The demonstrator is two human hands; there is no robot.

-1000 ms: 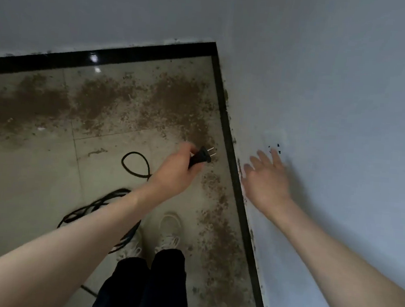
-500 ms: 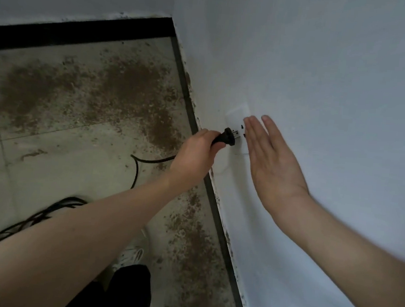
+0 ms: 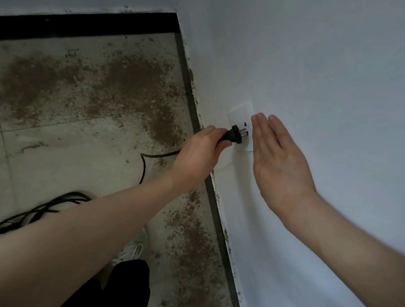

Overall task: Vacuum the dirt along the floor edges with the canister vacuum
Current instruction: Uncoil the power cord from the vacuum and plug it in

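The floor [image 3: 49, 152] carries its dirt [image 3: 119, 89] in a broad brown band along the far skirting and a thinner strip down the right-hand edge, right under your arms. None of it is lifted yet, so the vacuuming proper has not begun. The vacuum itself is out of view; all you can see of it is its cord [image 3: 32, 214], lying in loose loops on the floor to your left and trailing up to your left hand.

A second ago you held the plug out over the floor, well short of the wall [image 3: 324, 90]. Half a second ago it was already close to the socket. Now the prongs sit right at the slots of the socket [image 3: 242, 125], apparently just starting in, with bare metal showing between plug and plate. You are at the seating step: I judge a straight, firm push will finish it, and a slanted one could bend a prong.

Your right hand [image 3: 279, 160] lies flat, fingers straight and together, against the wall just beside the socket, holding nothing. Your left hand [image 3: 200, 158] pinches the plug [image 3: 232, 135] by its black body, fingers curled round it.
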